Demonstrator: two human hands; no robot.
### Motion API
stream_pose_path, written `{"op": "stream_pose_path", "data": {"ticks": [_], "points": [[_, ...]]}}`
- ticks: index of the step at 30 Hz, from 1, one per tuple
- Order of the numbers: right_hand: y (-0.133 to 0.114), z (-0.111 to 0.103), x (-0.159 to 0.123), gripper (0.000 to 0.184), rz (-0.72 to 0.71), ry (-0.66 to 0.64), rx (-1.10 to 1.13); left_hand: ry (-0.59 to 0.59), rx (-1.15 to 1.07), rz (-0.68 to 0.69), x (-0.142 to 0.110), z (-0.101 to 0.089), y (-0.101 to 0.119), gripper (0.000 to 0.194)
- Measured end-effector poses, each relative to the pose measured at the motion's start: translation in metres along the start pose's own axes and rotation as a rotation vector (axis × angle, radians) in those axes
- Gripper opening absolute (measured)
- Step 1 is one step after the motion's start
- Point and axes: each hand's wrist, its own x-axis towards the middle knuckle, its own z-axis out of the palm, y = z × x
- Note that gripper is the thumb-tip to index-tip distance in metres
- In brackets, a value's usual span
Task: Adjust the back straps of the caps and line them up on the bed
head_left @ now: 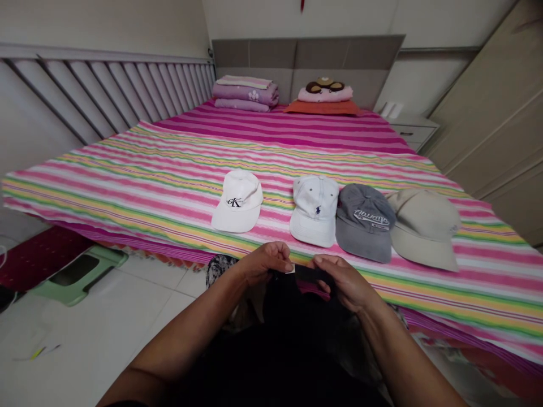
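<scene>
Your left hand [262, 264] and right hand [339, 281] pinch the top edge of a black cloth item [297, 316] at the near edge of the striped bed [127, 186], which holds a row of four caps [365, 221].

Set on the bed [127, 186]: 4 baseball caps [314, 212] in a row, the right 3 touching, the left 1 apart; behind them, by the headboard [307, 59], folded bedding [245, 93] left of stacked pillows [324, 99].

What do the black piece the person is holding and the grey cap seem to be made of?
The black piece looks like matte fabric, soft where it bends, with a small white tag at its edge; the fibre can't be told. The grey cap looks like faded cotton twill, matte, with raised embroidered lettering.
</scene>
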Motion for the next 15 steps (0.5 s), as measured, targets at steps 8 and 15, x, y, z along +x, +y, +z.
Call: {"op": "stream_pose_path", "data": {"ticks": [8, 15], "points": [[0.009, -0.038, -0.002, 0.032, 0.087, -0.106, -0.017, -0.012, -0.091, 0.046, 0.001, -0.012, 0.021, 0.027], [-0.026, -0.020, -0.021, 0.039, -0.178, 0.160, 0.256, -0.240, -0.109, 0.096, -0.012, 0.015, 0.069, 0.055]]}}
